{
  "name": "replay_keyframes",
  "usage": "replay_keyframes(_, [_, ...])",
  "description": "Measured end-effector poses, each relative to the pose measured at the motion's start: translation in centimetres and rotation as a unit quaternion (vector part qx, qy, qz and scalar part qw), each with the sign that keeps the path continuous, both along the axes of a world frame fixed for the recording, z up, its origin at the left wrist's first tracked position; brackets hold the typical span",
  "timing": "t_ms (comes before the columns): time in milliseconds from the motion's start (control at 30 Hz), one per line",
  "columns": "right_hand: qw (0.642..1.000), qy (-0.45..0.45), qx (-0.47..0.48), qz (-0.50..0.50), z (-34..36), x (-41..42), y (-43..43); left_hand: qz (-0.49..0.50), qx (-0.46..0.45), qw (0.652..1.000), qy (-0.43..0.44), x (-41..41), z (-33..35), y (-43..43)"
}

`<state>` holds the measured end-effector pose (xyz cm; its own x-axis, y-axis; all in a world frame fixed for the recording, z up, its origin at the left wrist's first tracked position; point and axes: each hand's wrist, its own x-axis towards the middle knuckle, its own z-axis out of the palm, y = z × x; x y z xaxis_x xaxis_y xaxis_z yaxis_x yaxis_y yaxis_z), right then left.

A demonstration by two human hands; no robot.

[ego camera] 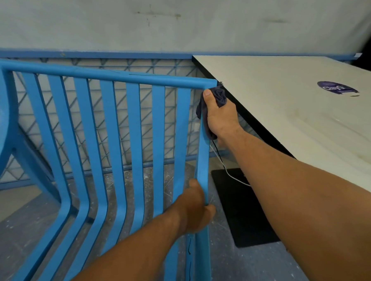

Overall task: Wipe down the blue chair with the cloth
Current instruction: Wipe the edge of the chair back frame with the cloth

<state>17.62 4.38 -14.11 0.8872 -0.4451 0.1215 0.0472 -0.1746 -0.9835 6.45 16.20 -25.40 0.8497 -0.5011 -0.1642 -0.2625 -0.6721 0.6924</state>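
Floor (262, 269): grey, speckled with pale flecks. On it are the blue chair (134, 125), feet not clearly visible, and a flat black base plate (244, 212) just right of the chair. Tabletop (285, 88): white, dark edge, carries one round purple sticker (336, 87).

White table (285, 96), speckled grey floor (262, 269)

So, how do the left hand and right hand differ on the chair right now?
The right hand sits high on the blue chair's side rail, just under the top corner; the left hand is lower on that rail. The right hand presses a dark cloth against the rail; the left hand grips it bare. Both are on the same rail.
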Motion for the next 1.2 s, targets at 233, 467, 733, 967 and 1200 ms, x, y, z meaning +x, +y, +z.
replay_keyframes(233, [0.999, 0.017, -0.030, -0.003, -1.1, -2.2, 0.0, 0.146, 0.040, 0.986, 0.072, -3.0, 2.1, -0.9])
replay_keyframes(467, [0.996, 0.089, -0.009, 0.023, -9.1, -10.7, 1.0, 0.227, 0.035, 0.973, 0.018, -13.3, 0.4, 0.0])
replay_keyframes(733, [0.950, 0.244, 0.184, 0.062, -11.1, -15.0, 3.3, 0.259, 0.051, 0.965, -0.005, -19.9, 0.3, 0.8])
replay_keyframes(967, [0.953, 0.218, 0.204, 0.044, -11.0, -15.3, 4.3, 0.229, 0.049, 0.972, -0.021, -18.6, 0.4, 2.2])
replay_keyframes(1200, [0.957, 0.197, 0.210, 0.040, -11.5, -15.5, 8.2, 0.182, 0.136, 0.972, -0.058, -17.5, 1.0, 9.3])
